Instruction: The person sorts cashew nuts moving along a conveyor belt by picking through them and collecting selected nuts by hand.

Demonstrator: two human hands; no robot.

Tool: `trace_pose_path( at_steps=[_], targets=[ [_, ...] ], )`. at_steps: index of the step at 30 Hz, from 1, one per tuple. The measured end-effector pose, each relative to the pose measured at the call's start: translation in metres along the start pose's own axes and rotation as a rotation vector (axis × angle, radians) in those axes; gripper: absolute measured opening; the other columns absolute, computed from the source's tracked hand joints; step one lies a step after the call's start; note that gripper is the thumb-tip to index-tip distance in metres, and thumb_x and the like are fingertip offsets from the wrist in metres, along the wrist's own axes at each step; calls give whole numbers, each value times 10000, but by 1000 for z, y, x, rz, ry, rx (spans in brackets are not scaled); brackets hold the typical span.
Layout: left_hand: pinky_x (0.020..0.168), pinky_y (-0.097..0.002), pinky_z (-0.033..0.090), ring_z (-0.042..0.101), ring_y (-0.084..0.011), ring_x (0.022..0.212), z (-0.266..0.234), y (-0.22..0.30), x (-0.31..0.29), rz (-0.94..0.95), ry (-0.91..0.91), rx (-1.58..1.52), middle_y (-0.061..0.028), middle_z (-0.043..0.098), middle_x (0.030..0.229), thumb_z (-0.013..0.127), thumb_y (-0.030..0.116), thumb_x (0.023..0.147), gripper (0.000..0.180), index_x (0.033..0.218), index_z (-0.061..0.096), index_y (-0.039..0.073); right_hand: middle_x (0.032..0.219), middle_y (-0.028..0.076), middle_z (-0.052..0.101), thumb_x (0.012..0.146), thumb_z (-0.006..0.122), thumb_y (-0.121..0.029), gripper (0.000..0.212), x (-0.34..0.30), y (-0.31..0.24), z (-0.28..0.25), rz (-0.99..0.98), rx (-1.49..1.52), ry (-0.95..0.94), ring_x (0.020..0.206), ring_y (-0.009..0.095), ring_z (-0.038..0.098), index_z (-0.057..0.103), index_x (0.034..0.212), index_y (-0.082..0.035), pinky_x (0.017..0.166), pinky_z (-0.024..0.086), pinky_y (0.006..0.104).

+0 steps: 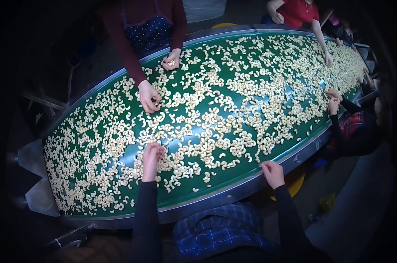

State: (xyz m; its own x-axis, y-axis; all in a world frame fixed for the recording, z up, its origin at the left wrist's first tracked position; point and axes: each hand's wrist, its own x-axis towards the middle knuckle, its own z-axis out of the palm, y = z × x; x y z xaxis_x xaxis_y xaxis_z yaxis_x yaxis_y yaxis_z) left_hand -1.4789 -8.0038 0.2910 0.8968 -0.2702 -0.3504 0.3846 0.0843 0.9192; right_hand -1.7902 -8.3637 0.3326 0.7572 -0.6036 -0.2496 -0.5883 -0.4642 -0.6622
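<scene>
Blue plaid cloth garment (225, 239) sits nearest, at the scene's near edge. From my remote station I record the left hand (153, 153), fingers curled, over pale, curved cashew nuts (207, 151) spread left to right across a long green belt (227, 177); I cannot tell whether it grasps any. The right hand (273, 173), fingers bent, is at the near grey metal rim (229, 197); its grip I cannot determine. Far left, a co-worker's maroon sleeve (130, 65) extends over the nuts.

Smooth, glossy plastic-looking belt (235, 176), matt cashews (246, 141), smooth metal rim (255, 186), matt checked cloth (220, 241)
</scene>
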Motion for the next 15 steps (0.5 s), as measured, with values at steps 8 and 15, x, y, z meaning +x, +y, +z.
trace_pose_path(
  at_steps=[8,15],
  targets=[
    [433,-183,295,386,-17,483,127,-35,-68,-323,-273,34,63,472,626,535,159,988,200,1122,598,24,1550,82,302,903,607,-316,626,59,-93,98,-716,-597,-224,1436,334,240,365,1474,-228,1097,233,596],
    [441,-186,318,427,-22,493,116,-37,-74,-205,49,326,47,522,614,603,229,958,212,1005,643,27,1565,107,262,929,557,-337,596,59,-71,61,-640,-505,-174,1437,354,228,353,1482,-248,1100,148,645]
  ],
)
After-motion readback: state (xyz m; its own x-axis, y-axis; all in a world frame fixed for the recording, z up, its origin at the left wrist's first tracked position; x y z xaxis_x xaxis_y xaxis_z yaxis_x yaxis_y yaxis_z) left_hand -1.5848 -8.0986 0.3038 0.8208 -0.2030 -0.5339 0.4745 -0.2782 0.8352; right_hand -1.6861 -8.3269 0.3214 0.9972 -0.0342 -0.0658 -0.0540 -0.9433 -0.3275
